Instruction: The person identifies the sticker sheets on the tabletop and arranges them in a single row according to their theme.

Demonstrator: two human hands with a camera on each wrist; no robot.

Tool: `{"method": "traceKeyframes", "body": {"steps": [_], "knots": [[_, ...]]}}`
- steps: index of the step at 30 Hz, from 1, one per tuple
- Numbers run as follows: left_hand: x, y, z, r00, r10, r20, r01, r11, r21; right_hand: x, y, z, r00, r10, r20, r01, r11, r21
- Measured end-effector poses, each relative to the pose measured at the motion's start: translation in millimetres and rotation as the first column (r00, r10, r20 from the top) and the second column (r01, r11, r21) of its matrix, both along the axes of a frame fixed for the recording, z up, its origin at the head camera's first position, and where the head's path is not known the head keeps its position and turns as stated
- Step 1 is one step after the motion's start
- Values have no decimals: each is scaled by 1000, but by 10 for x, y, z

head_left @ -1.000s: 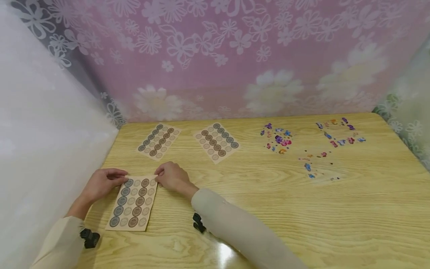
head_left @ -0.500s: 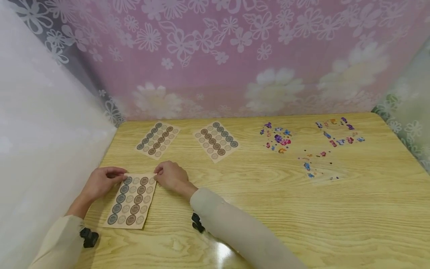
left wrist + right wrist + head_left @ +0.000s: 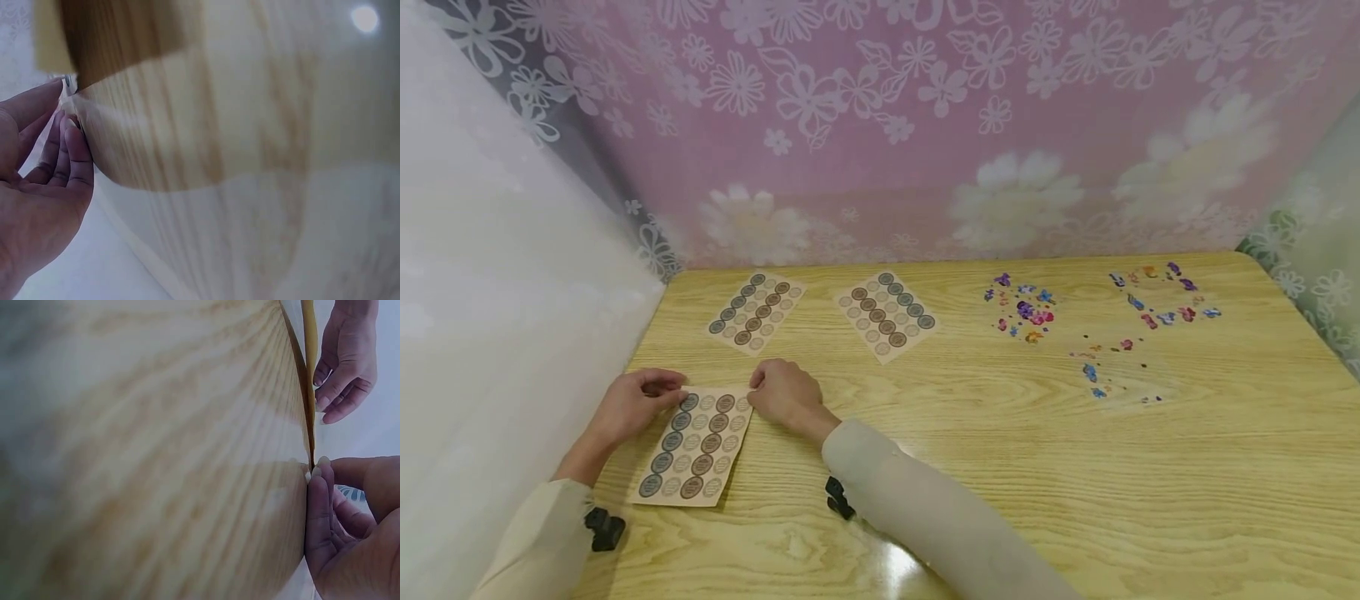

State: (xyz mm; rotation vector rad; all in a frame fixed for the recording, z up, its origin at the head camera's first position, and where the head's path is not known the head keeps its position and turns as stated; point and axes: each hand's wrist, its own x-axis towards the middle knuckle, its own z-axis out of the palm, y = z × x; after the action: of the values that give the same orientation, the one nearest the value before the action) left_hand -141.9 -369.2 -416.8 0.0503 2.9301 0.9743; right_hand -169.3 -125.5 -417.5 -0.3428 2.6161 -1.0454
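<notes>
The left hand (image 3: 632, 404) and right hand (image 3: 787, 396) pinch the far corners of the rectangular tan paper sheet printed with grey and brown circles (image 3: 696, 450), over the yellowish wood-grain table (image 3: 940, 417)'s left side. Light, even tension should prevent creasing.

Printed sheet (image 3: 696, 446) between left hand (image 3: 631, 407) and right hand (image 3: 786, 396); two similar sheets (image 3: 757, 314) beyond

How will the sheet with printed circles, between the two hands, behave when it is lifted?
The sheet is probably light: in the right wrist view it looks thin. It may bend easily, since its edge curves there. Held only at far corners, its near end might sag.
</notes>
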Motion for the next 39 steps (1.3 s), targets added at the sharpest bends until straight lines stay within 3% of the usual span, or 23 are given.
{"method": "traceKeyframes", "body": {"steps": [9,14,16,20,22,30,32,35,39], "knots": [[-35,50,27,999,-31,-31,29,998,-59,-10,13,-10,999,29,-14,-28,1000,11],[-84,154,40,997,-55,-48,51,996,-77,-45,122,-8,997,79,1,-78,994,-76],[-84,173,42,998,-42,-51,38,996,-84,-59,176,0,993,115,21,-110,981,-159],[-58,149,36,996,-4,-84,-5,995,-104,-81,265,20,975,202,96,-159,927,-341],[-39,132,58,996,6,-93,-17,994,-109,-86,304,33,966,238,105,-188,917,-351],[-14,249,190,983,-48,-178,18,986,-168,-151,653,173,944,324,-54,-329,930,-162],[-39,316,205,977,-69,-203,30,982,-186,-175,769,222,934,342,-108,-350,934,-70],[-84,432,236,969,-98,-228,53,979,-197,-208,932,301,918,356,-177,-341,934,108],[-148,605,299,957,-134,-256,79,974,-212,-261,1151,398,903,371,-218,-308,911,274]]}}
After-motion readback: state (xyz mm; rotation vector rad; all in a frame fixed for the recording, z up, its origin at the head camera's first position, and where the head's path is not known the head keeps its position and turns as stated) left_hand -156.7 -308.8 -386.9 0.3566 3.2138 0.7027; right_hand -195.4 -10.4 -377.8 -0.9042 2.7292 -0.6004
